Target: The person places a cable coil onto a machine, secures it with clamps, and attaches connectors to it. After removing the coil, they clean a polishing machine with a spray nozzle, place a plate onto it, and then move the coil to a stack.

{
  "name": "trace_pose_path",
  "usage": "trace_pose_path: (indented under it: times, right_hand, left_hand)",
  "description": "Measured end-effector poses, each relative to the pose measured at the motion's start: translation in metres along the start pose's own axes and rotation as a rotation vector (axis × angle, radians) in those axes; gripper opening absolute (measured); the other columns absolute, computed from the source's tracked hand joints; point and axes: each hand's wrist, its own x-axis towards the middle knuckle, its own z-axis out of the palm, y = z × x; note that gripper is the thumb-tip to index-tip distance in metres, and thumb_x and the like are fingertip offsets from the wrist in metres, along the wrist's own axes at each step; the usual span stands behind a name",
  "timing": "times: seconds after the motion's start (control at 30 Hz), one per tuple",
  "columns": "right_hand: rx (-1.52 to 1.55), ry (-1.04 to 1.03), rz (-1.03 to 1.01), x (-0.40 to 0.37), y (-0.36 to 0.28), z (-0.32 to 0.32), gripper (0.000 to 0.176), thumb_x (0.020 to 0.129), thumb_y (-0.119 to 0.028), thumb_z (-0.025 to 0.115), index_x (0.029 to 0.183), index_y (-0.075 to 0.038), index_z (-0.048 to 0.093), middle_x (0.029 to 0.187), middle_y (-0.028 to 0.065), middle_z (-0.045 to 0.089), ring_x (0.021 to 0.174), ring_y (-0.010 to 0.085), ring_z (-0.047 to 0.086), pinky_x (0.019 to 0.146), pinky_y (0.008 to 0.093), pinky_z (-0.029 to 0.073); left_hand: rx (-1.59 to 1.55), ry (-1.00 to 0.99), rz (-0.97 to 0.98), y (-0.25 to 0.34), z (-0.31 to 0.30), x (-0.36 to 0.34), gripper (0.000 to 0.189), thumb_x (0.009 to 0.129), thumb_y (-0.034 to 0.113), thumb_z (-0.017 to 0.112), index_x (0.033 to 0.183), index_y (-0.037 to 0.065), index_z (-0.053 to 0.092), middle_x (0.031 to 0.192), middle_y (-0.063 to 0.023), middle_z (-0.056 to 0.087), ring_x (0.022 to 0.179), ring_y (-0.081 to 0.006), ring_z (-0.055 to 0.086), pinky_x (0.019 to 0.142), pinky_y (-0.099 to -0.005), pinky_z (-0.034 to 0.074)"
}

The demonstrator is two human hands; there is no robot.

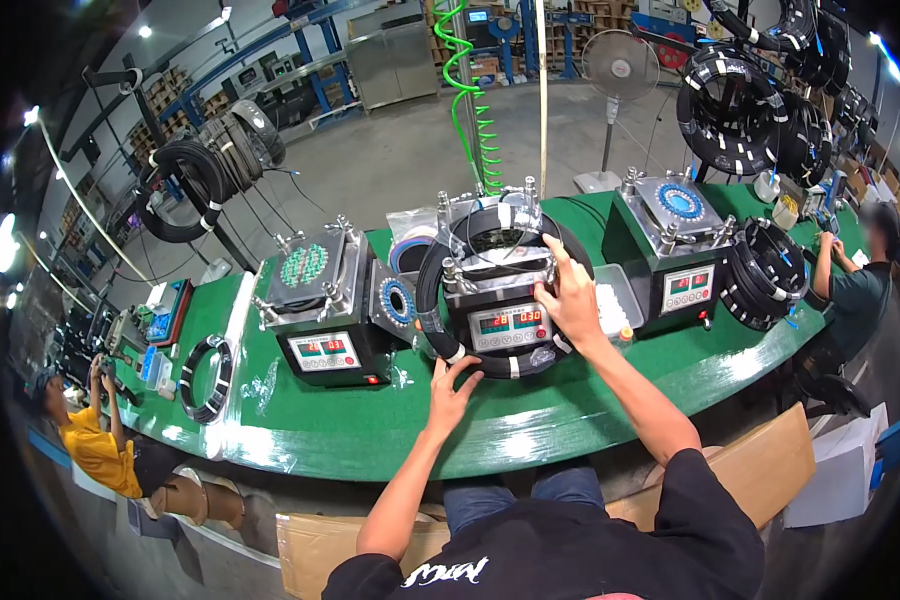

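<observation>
A large black cable coil (432, 300) with white ties hangs around the middle machine (490, 305), whose front panel shows red and green digits. My left hand (454, 390) is at the coil's lower left edge, its fingers bent against the cable. Higher up, my right hand (573, 300) reaches over the machine's right side, fingers extended and apart near its top corner. Whether a thin cable lies between those fingers is too small to tell.
Similar machines stand at left (320, 310) and right (670, 250) on the green table (470, 430). Another black coil (770, 272) leans at the right. A small coil (206, 380) lies at the left. People work at both far sides.
</observation>
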Motion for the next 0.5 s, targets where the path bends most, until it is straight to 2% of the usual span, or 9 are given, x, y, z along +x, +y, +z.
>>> trace_pose_path:
  times: [0.03, 0.07, 0.13, 0.17, 0.27, 0.33, 0.43, 0.47, 0.5]
  right_hand:
    - [0.098, -0.088, 0.107, -0.001, -0.004, -0.006, 0.072, 0.086, -0.012, 0.074, 0.152, -0.014, 0.045, 0.078, 0.0111, 0.057, 0.064, 0.0228, 0.053, 0.064, 0.0375, 0.047]
    - [0.066, -0.117, 0.142, 0.002, -0.007, -0.012, 0.062, 0.087, -0.018, 0.074, 0.144, -0.010, 0.052, 0.070, 0.0126, 0.058, 0.065, 0.0304, 0.060, 0.063, 0.0431, 0.047]
    - [0.053, -0.037, 0.013, 0.013, 0.003, -0.012, 0.044, 0.088, -0.020, 0.073, 0.129, -0.008, 0.063, 0.068, 0.0124, 0.058, 0.063, 0.0305, 0.061, 0.060, 0.0432, 0.047]
    - [0.030, 0.031, -0.066, 0.027, 0.009, -0.011, 0.028, 0.088, -0.017, 0.071, 0.114, -0.007, 0.069, 0.071, 0.0128, 0.062, 0.064, 0.0308, 0.062, 0.060, 0.0422, 0.049]
    - [-0.031, 0.004, -0.125, 0.100, 0.002, -0.014, 0.019, 0.090, -0.013, 0.069, 0.107, -0.005, 0.067, 0.087, 0.0138, 0.066, 0.086, 0.0322, 0.066, 0.077, 0.0438, 0.053]
    - [-0.042, -0.131, -0.145, 0.142, 0.021, 0.004, 0.021, 0.090, -0.016, 0.070, 0.108, -0.005, 0.067, 0.095, 0.0154, 0.067, 0.097, 0.0340, 0.065, 0.085, 0.0465, 0.052]
    - [-0.140, -0.747, 0.027, 0.193, 0.058, 0.045, 0.035, 0.087, -0.023, 0.075, 0.119, -0.011, 0.067, 0.109, 0.0152, 0.070, 0.108, 0.0349, 0.067, 0.091, 0.0468, 0.055]
    - [-0.192, -0.838, -0.029, 0.197, 0.093, 0.074, 0.038, 0.082, -0.020, 0.078, 0.117, -0.012, 0.069, 0.115, 0.0155, 0.070, 0.105, 0.0336, 0.070, 0.086, 0.0448, 0.058]
    - [-0.200, -0.993, 0.005, 0.206, 0.091, 0.082, 0.036, 0.080, -0.018, 0.078, 0.115, -0.011, 0.070, 0.116, 0.0159, 0.069, 0.100, 0.0332, 0.072, 0.081, 0.0436, 0.059]
  left_hand:
    - [0.000, 0.010, 0.014, 0.000, 0.000, 0.000, 0.023, 0.089, 0.014, 0.077, 0.109, 0.004, 0.072, 0.127, -0.0190, 0.058, 0.123, -0.0356, 0.055, 0.107, -0.0404, 0.040]
    - [-0.001, 0.019, 0.028, -0.001, 0.002, -0.001, 0.023, 0.089, 0.013, 0.077, 0.109, 0.003, 0.071, 0.126, -0.0190, 0.058, 0.122, -0.0354, 0.055, 0.107, -0.0404, 0.040]
    - [0.020, 0.050, 0.078, -0.005, 0.006, -0.002, 0.025, 0.089, 0.009, 0.076, 0.111, 0.001, 0.069, 0.121, -0.0145, 0.057, 0.115, -0.0280, 0.059, 0.097, -0.0343, 0.045]
    - [0.029, 0.057, 0.106, -0.009, 0.007, -0.002, 0.025, 0.089, 0.008, 0.077, 0.111, 0.000, 0.069, 0.123, -0.0158, 0.057, 0.115, -0.0294, 0.058, 0.099, -0.0353, 0.044]
    - [0.007, 0.059, 0.106, -0.005, 0.007, -0.002, 0.025, 0.088, 0.008, 0.078, 0.110, 0.001, 0.069, 0.120, -0.0161, 0.058, 0.114, -0.0311, 0.058, 0.100, -0.0375, 0.044]
    - [0.026, 0.057, 0.112, -0.007, 0.007, -0.001, 0.025, 0.088, 0.010, 0.078, 0.110, 0.002, 0.069, 0.120, -0.0162, 0.058, 0.114, -0.0318, 0.058, 0.100, -0.0384, 0.044]
    - [0.009, 0.053, 0.070, -0.008, 0.007, -0.003, 0.024, 0.089, 0.012, 0.077, 0.110, 0.004, 0.071, 0.123, -0.0171, 0.057, 0.118, -0.0339, 0.056, 0.104, -0.0404, 0.042]
    - [-0.005, 0.052, 0.051, -0.007, 0.008, -0.002, 0.023, 0.090, 0.012, 0.077, 0.111, 0.006, 0.071, 0.124, -0.0175, 0.057, 0.119, -0.0348, 0.056, 0.106, -0.0412, 0.041]
    - [0.016, 0.058, 0.056, -0.001, 0.007, -0.003, 0.023, 0.090, 0.014, 0.076, 0.111, 0.006, 0.071, 0.126, -0.0178, 0.056, 0.122, -0.0353, 0.054, 0.107, -0.0416, 0.040]
